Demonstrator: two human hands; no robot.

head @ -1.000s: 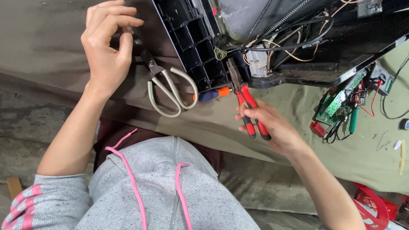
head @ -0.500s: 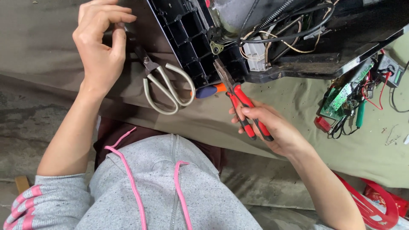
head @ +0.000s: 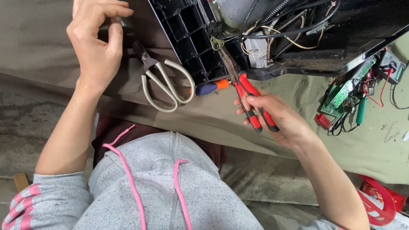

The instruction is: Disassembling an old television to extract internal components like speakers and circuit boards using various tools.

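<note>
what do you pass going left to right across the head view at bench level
left hand → scissors → screwdriver handle → pliers in the right hand → green circuit board

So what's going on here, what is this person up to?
A person's right hand holds red-and-black-handled pliers, their tip at a small metal fitting on an opened black plastic appliance housing full of wires. The left hand steadies the housing's edge. Cream-handled scissors lie between them on the green cloth.
</note>
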